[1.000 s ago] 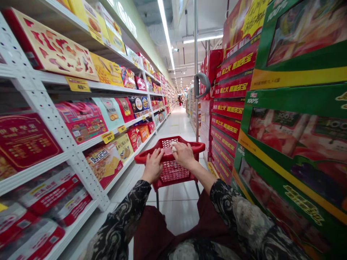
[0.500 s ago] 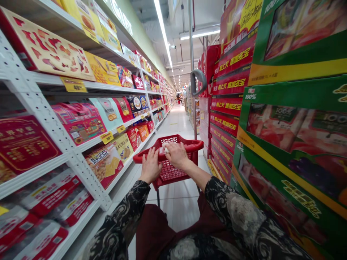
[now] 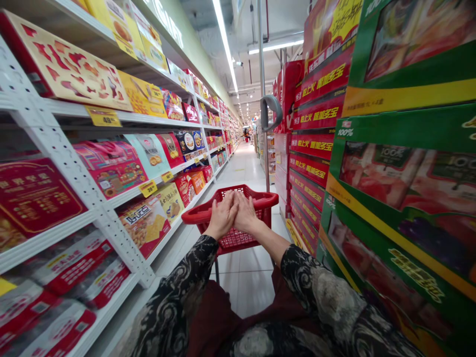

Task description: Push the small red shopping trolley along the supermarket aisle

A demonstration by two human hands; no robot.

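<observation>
My left hand (image 3: 222, 216) lies over the middle of the red handle (image 3: 199, 214) of a shopping cart, its fingers stretched out and touching my right hand. Beside it, my right hand (image 3: 244, 214) rests on the same bar with its fingers bent together against the left ones. Whatever lies between the two hands is hidden. Below and beyond the handle is the cart's red mesh basket (image 3: 241, 239); I see nothing in the part that shows. Both forearms reach forward in black patterned sleeves.
White shelves (image 3: 126, 248) with boxed snacks and yellow price tags line the left side. Green juice cartons (image 3: 383, 119) and stacked red drink cases (image 3: 312, 144) stand close on the right. A metal pole (image 3: 263, 64) with a grey hook rises ahead. The tiled aisle (image 3: 243, 161) runs forward.
My left hand has slid right along the handle to meet my right hand. A small white thing that showed at the right fingers is now hidden. The cart looks nearly unmoved.
</observation>
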